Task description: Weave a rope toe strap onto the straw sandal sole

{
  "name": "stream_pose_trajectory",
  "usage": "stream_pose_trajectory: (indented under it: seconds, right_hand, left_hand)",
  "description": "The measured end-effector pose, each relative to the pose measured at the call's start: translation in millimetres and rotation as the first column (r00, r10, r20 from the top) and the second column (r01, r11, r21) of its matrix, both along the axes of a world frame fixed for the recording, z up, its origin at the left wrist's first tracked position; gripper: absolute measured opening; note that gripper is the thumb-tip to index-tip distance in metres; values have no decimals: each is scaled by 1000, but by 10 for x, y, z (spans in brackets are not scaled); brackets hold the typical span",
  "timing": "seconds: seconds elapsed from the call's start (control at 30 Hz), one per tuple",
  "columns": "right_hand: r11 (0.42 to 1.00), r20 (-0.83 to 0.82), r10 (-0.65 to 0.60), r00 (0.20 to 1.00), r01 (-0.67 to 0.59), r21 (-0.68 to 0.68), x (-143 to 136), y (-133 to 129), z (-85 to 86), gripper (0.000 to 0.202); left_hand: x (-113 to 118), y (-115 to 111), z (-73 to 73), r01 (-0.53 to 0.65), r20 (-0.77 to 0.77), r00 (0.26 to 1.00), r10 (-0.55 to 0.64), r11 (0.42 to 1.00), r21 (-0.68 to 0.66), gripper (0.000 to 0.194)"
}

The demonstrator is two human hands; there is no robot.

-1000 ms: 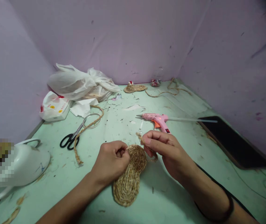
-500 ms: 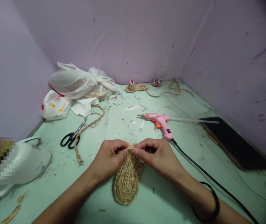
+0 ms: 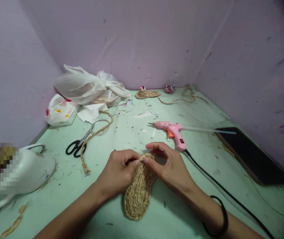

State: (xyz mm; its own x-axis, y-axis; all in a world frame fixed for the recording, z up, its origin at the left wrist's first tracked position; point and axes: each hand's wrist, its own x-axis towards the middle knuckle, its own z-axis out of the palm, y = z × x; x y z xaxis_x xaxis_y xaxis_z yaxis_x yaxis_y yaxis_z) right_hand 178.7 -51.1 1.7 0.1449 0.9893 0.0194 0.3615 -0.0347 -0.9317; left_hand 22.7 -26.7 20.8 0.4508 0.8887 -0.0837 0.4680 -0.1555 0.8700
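A small woven straw slipper sole (image 3: 137, 200), made of coiled braided cord, lies lengthwise in front of me at the table's near middle. My left hand (image 3: 120, 169) pinches its far end between thumb and fingers. On the right side of that end rests the thumb of my right hand (image 3: 173, 167), whose fingers are lifted apart from it and stretched out over the table. Beyond my right hand lies a pink glue gun (image 3: 169, 126) with a glue stick in its back. Scissors (image 3: 78, 146) with black handles lie to the left, a piece of braided cord (image 3: 83, 157) across them.
A finished-looking woven slipper (image 3: 146, 94) with beads sits at the back, beside a clear jar of beads (image 3: 169, 89). A white plastic bag (image 3: 92, 86) and tissue pack (image 3: 63, 113) are back left. A white lamp-like object (image 3: 34, 172) stands left; a dark tablet (image 3: 251, 156) lies right.
My right hand's fingers have let go of the sole's far end and spread upward, its thumb still touching. The left hand keeps its pinch. The view has shifted slightly.
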Motion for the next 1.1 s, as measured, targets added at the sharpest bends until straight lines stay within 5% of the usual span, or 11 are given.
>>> stream_pose_trajectory:
  seconds: [0.13, 0.27, 0.4, 0.63, 0.93, 1.1]
  right_hand:
    - [989, -53, 136, 989, -139, -56, -2, 1, -31, 27]
    - [990, 5, 138, 990, -138, -10, -8, 1, -32, 19]
    - [990, 69, 138, 988, -137, -18, -16, 1, -33, 14]
    - [990, 172, 138, 975, -142, 15, -32, -17, -35, 7]
    - [935, 307, 105, 946, -199, 293, -42, -48, -174, 18]
    - [955, 301, 154, 941, -220, 199, -28, -42, -177, 14]
  left_hand:
    - [7, -12, 19, -68, 18, 997, 69, 996, -61, 16]
    - [15, -7, 3, -174, 32, 983, 183, 965, -198, 11]
    - [25, 6, -34, -142, 85, 982, 169, 956, -255, 9]
    - [15, 21, -82, -72, 97, 991, 88, 985, -156, 10]
    - [-8, 41, -110, -64, 125, 989, 73, 995, -71, 7]
    - [-25, 93, -79, -68, 177, 976, 127, 949, -308, 14]
